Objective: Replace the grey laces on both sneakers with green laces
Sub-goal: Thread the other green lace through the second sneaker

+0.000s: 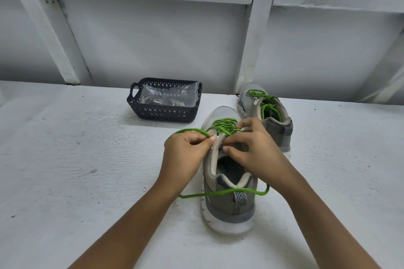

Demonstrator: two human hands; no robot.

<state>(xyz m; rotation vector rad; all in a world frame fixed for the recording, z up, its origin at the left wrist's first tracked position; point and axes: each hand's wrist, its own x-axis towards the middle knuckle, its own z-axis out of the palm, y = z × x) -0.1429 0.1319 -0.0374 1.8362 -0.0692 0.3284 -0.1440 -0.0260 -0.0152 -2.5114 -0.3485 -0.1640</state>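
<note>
I see a white painted table (87,170) filling the bottom of the frame. A grey mesh sneaker with a white sole (229,205) stands in the lower middle, heel toward me. A black plastic basket with holes (166,113) sits up and left of it. A second grey sneaker (282,131), laced green, sits up and right. The left hand (188,153) pinches the thin green cord lace (229,191). The right hand (251,153) curls its fingers on the near sneaker's laced top.
</note>
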